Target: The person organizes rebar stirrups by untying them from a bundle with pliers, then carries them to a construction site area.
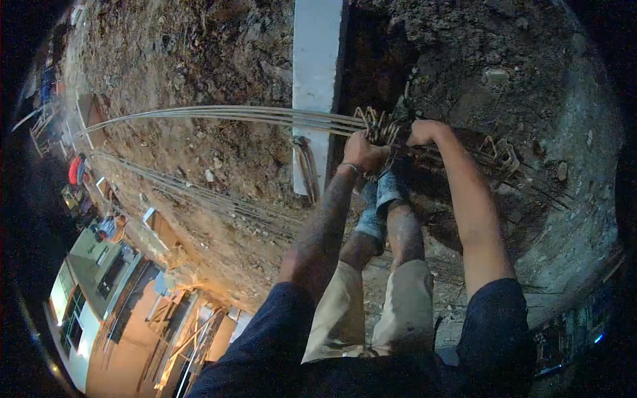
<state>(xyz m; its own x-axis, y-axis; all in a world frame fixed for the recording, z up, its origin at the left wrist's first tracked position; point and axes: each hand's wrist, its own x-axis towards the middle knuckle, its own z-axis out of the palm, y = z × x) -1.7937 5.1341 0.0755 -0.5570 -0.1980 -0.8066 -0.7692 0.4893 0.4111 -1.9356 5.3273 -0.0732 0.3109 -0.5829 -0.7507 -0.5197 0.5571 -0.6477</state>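
Note:
Long steel reinforcing bars [232,114] run from the far left across a pale concrete beam to a cluster of bent wire stirrups [375,119]. My left hand [366,154] is closed around the near side of that cluster, its fingers wrapped on the stirrups. Just to the right, my right hand [424,132] is closed close to the bar ends. Whatever sits in its fingers is too dark and small to make out. More bent stirrups [499,154] lie on the dirt beyond my right forearm.
The pale beam [318,60] crosses the ground, with a dark trench [375,60] beside it. A pliers-like tool [305,166] rests against the beam. Another bar bundle [199,192] lies on rough soil. Two people, one in red [74,170], are far left near a lit building [119,331].

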